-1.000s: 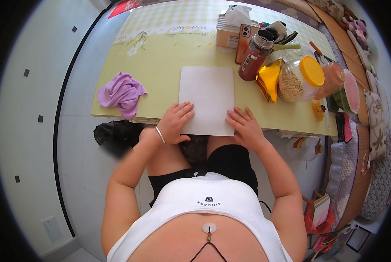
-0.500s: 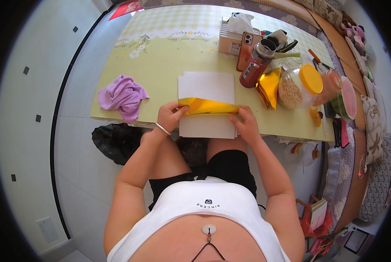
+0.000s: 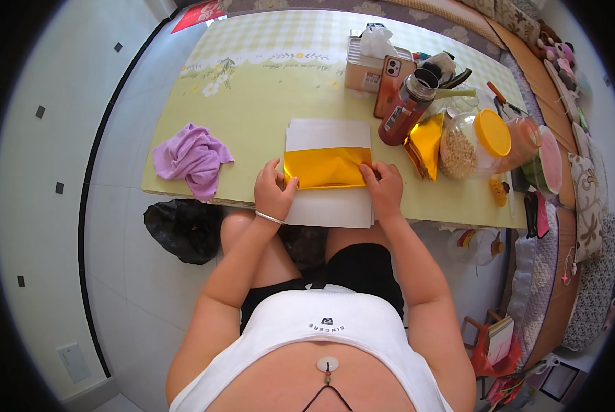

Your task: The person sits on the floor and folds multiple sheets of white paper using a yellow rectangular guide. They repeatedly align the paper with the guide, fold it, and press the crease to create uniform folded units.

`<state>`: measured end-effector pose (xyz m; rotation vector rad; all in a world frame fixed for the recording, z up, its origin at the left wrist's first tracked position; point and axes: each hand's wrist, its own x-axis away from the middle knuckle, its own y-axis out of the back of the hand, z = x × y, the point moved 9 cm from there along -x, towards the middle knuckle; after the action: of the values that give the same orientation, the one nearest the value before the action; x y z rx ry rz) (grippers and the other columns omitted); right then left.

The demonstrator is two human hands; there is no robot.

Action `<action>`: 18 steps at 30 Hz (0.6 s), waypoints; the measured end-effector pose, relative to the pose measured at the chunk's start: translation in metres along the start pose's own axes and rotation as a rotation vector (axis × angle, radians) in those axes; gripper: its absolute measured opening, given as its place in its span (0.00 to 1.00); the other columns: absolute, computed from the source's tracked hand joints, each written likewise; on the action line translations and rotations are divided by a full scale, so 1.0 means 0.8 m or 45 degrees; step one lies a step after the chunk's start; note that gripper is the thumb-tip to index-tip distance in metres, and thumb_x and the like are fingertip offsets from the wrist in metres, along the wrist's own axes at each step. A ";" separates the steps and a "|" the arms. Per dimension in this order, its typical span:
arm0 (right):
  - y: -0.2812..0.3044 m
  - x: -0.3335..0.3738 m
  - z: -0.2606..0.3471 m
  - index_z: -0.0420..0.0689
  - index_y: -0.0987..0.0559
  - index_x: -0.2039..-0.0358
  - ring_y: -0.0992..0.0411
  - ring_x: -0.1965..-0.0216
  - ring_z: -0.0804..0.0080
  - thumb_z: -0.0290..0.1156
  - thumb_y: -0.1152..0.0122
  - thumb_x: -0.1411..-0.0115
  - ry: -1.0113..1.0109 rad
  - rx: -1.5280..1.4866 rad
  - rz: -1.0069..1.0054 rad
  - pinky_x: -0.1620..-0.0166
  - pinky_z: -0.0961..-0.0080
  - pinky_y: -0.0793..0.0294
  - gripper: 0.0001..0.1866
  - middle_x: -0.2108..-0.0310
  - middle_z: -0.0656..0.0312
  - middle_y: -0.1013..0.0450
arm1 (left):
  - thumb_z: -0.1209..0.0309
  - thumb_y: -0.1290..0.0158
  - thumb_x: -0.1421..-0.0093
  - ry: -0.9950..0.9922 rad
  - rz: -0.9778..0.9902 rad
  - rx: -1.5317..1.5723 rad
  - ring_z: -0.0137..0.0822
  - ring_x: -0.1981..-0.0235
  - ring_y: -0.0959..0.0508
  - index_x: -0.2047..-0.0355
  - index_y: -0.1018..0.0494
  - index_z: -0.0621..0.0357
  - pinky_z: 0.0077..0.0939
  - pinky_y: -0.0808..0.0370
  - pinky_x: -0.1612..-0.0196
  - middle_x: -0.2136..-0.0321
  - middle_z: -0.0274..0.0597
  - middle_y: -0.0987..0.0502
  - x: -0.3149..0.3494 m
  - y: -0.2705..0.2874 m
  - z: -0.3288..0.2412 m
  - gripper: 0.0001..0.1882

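Note:
A sheet of gold foil paper (image 3: 327, 169) lies across white paper sheets (image 3: 328, 136) at the table's near edge. It looks folded, with a crease along its lower border. At its left end is my left hand (image 3: 274, 192), thumb on the lower corner and fingers curled along the side. My right hand (image 3: 384, 189) grips the opposite end, its thumb on top of the foil near the right edge. A silver bangle (image 3: 270, 218) circles my left wrist. Some of the fingertips are hidden behind the paper's edges.
Left on the table is a crumpled purple cloth (image 3: 192, 159). To the right stand a dark red bottle (image 3: 405, 110), a phone (image 3: 392, 79), a tissue box (image 3: 362, 65), a folded gold foil piece (image 3: 425, 147), a yellow-lidded jar (image 3: 458, 147) and a cut watermelon (image 3: 549, 158).
The gold foil has gone from a narrow, tilted strip to a wider face lying flatter on the white sheets. My left hand has shifted slightly right and down.

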<state>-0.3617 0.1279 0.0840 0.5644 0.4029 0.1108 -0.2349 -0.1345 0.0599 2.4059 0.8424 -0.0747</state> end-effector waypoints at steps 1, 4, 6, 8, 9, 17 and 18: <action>-0.004 -0.002 -0.003 0.43 0.18 0.71 0.28 0.70 0.58 0.37 0.31 0.41 0.003 0.068 0.002 0.65 0.62 0.29 0.11 0.77 0.58 0.25 | 0.73 0.35 0.48 -0.019 -0.003 -0.050 0.43 0.69 0.26 0.47 0.29 0.66 0.37 0.27 0.62 0.75 0.43 0.27 -0.001 0.002 -0.006 0.28; -0.013 -0.011 -0.010 0.45 0.19 0.72 0.27 0.70 0.57 0.38 0.31 0.42 -0.050 0.211 0.005 0.66 0.60 0.28 0.11 0.78 0.59 0.24 | 0.74 0.36 0.47 -0.129 -0.031 -0.187 0.41 0.71 0.27 0.45 0.30 0.67 0.37 0.27 0.63 0.77 0.41 0.28 -0.004 0.002 -0.012 0.29; -0.016 -0.012 -0.011 0.45 0.20 0.72 0.26 0.71 0.57 0.38 0.31 0.42 -0.061 0.266 -0.001 0.67 0.59 0.27 0.11 0.78 0.60 0.24 | 0.75 0.36 0.47 -0.146 -0.006 -0.243 0.42 0.70 0.27 0.45 0.30 0.68 0.38 0.28 0.62 0.78 0.40 0.28 -0.006 -0.001 -0.013 0.29; -0.016 -0.011 -0.008 0.46 0.20 0.72 0.26 0.71 0.58 0.38 0.31 0.42 -0.028 0.304 -0.014 0.67 0.59 0.27 0.10 0.78 0.61 0.25 | 0.74 0.36 0.47 -0.090 0.068 -0.267 0.46 0.68 0.28 0.45 0.31 0.69 0.43 0.28 0.59 0.78 0.41 0.28 -0.008 -0.004 -0.013 0.30; -0.015 -0.011 -0.007 0.46 0.21 0.73 0.26 0.71 0.58 0.37 0.31 0.43 -0.023 0.312 -0.017 0.67 0.59 0.27 0.10 0.79 0.61 0.25 | 0.74 0.37 0.47 -0.098 0.070 -0.270 0.46 0.68 0.28 0.45 0.31 0.69 0.43 0.28 0.59 0.78 0.42 0.28 -0.009 -0.005 -0.014 0.30; -0.015 -0.010 -0.005 0.47 0.22 0.72 0.26 0.70 0.58 0.34 0.33 0.44 0.008 0.345 -0.024 0.66 0.58 0.26 0.07 0.79 0.63 0.26 | 0.74 0.37 0.47 -0.110 0.103 -0.308 0.48 0.66 0.27 0.45 0.32 0.69 0.45 0.28 0.58 0.77 0.43 0.27 -0.008 -0.007 -0.017 0.30; -0.015 -0.010 -0.008 0.47 0.22 0.71 0.26 0.70 0.58 0.33 0.33 0.45 -0.001 0.352 -0.023 0.66 0.58 0.26 0.07 0.79 0.63 0.26 | 0.74 0.37 0.47 -0.121 0.097 -0.310 0.48 0.66 0.27 0.45 0.32 0.69 0.45 0.28 0.57 0.77 0.43 0.27 -0.009 -0.007 -0.016 0.30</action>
<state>-0.3715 0.1190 0.0753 0.8330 0.4254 0.0377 -0.2456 -0.1279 0.0697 2.1846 0.6742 -0.0533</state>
